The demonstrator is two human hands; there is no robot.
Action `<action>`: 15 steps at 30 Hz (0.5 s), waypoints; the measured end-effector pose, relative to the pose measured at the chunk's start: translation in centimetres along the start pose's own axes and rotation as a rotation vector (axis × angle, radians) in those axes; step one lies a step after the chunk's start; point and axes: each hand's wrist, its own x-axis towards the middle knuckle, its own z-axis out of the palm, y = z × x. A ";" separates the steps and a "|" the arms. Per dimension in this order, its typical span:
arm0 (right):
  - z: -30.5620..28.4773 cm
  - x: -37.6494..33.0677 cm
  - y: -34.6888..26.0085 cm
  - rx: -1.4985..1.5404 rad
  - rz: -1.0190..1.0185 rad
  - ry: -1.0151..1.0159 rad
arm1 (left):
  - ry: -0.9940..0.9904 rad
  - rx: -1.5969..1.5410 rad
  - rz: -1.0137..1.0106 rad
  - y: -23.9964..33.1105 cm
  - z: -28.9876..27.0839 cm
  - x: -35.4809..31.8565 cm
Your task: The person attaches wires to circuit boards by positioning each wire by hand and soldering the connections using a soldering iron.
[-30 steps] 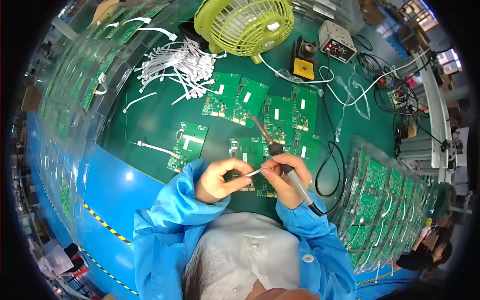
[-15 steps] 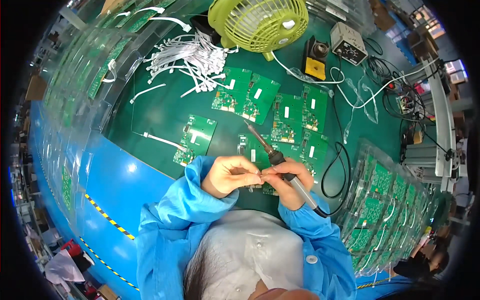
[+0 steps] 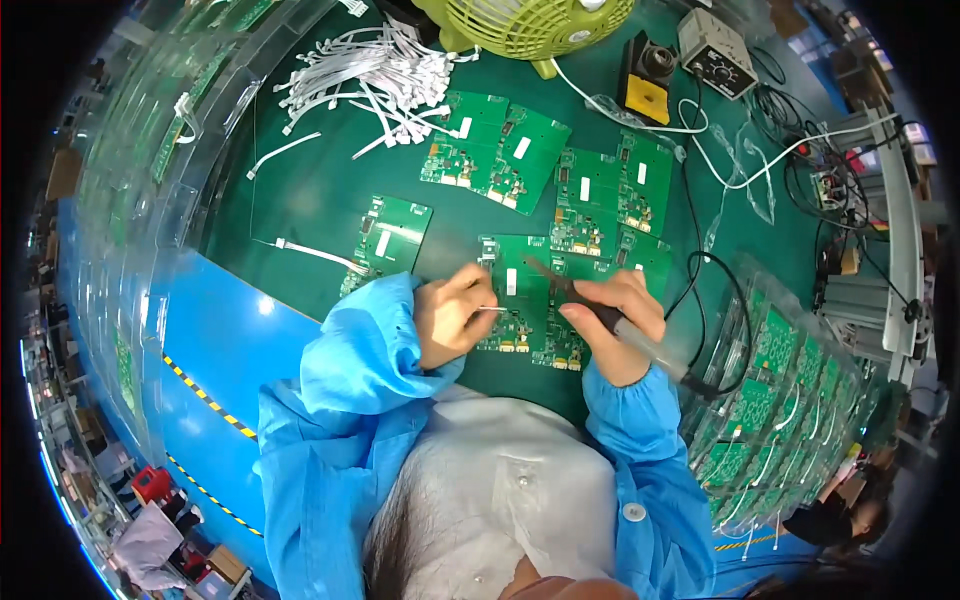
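Observation:
My right hand [image 3: 628, 318] is closed around the grip of a soldering iron [image 3: 648, 350], whose tip points up and left over the green circuit boards. My left hand [image 3: 452, 318] is closed at the left edge of the nearest board [image 3: 512, 285]. A short, thin silvery wire [image 3: 490, 308], perhaps solder, sticks out from its fingers toward that board. To the left of this hand lies another circuit board [image 3: 392, 238], with a white connector cable [image 3: 315, 250] running from its lower part. Several more boards [image 3: 585, 195] lie side by side beyond my hands.
A pile of white cables [image 3: 375, 85] lies at the back left, near a green fan [image 3: 530, 25]. At the back right stand an iron holder with a yellow sponge [image 3: 647, 98] and a soldering station [image 3: 715, 60]. Clear trays of boards [image 3: 765, 400] flank the right side; the iron's black cord [image 3: 745, 340] loops nearby.
My hands were together at the wire and have moved apart. The right hand with the iron went right, the left hand went left with the wire. The whole view has shifted slightly.

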 end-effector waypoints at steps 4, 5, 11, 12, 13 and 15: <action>0.3 -0.8 -0.9 0.091 0.281 0.140 | -0.020 0.001 0.018 -0.4 1.0 0.0; 0.4 -0.9 -1.0 0.121 0.376 0.185 | -0.026 0.002 0.023 -0.6 1.2 -0.1; 0.5 -1.8 0.7 0.145 0.162 0.132 | 0.084 0.049 0.097 -1.2 1.9 -0.5; 0.6 -1.8 0.7 0.154 0.146 0.106 | 0.076 0.040 0.091 -1.3 1.9 -0.5; 0.8 -1.7 0.8 0.163 0.130 0.081 | 0.068 0.031 0.086 -1.3 1.8 -0.4; 1.1 -1.7 0.8 0.180 0.096 0.033 | 0.050 0.014 0.078 -1.3 1.8 -0.4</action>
